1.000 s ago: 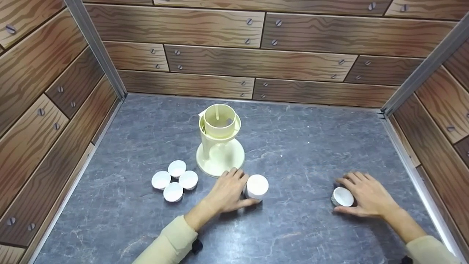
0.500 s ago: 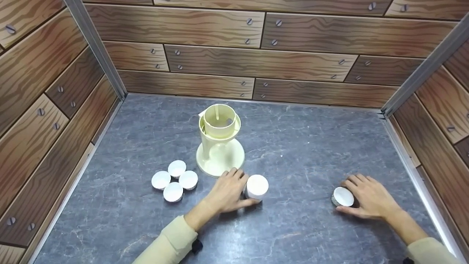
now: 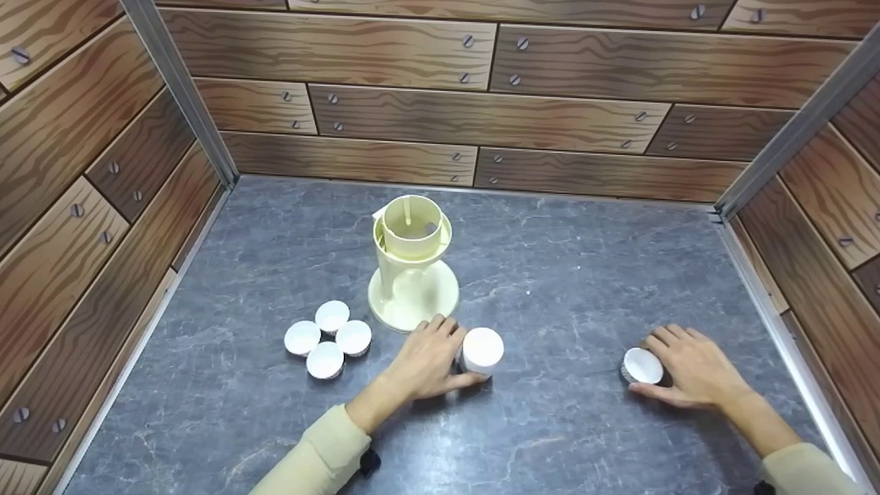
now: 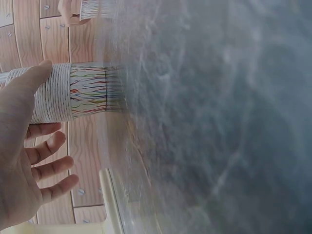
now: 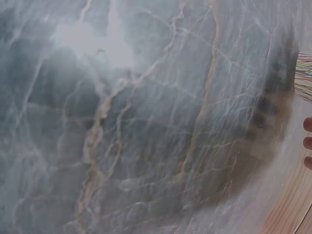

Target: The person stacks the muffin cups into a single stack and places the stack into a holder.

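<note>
My left hand (image 3: 432, 357) grips a tall stack of nested white paper baking cups (image 3: 482, 349) between thumb and index finger. In the left wrist view, the lowest cup of the stack (image 4: 88, 90) shows thin coloured wavy lines, and the other fingers (image 4: 52, 168) hang free beside it. Farther right, my right hand (image 3: 691, 368) holds a shorter white baking cup (image 3: 642, 366), thumb at its near side and index finger at its far side. The right wrist view catches only part of that cup's patterned side (image 5: 304, 75) and a few fingertips (image 5: 308, 143).
Behind the left hand stands a pale yellow plastic stand (image 3: 412, 295) with a round base and an open tube on top. Several white baking cups (image 3: 325, 360) sit in a cluster to its left. Wood-patterned walls (image 3: 474, 110) enclose the dark marbled table (image 3: 550, 440).
The right hand's fingers have drawn back slightly round the baking cup, and the cup has shifted a little away from the person. The left hand and its stack have stayed put.
</note>
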